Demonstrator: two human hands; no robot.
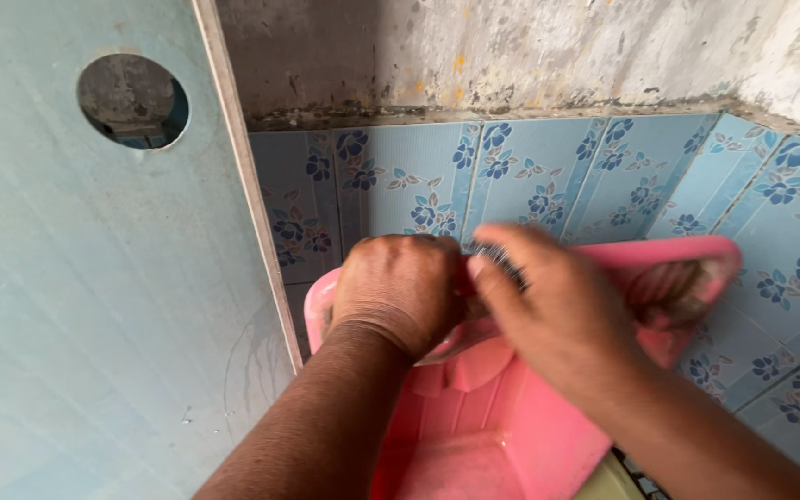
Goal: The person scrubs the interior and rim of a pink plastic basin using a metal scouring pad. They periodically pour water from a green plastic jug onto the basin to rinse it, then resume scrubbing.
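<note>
Seemingly light, stiff plastic, the pink tub (530, 435) tilts against the tiled wall (548, 176), left hand (398, 289) clenched on its rim, right hand (557, 315) pinching a dark brush (502, 262) there.

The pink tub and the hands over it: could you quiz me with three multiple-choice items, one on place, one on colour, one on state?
1. Where is the round hole?
A. in the pale panel at left
B. in the tub's floor
C. in a flowered tile

2. What colour are the tile flowers?
A. red
B. blue
C. yellow

3. How is the left hand?
A. flat and open
B. closed in a fist
C. out of sight

Answers: 1 A, the round hole pierces the pale panel. 2 B, the wall tiles bear blue flowers. 3 B, the left hand is clenched over the pink tub, beside the right hand.
</note>
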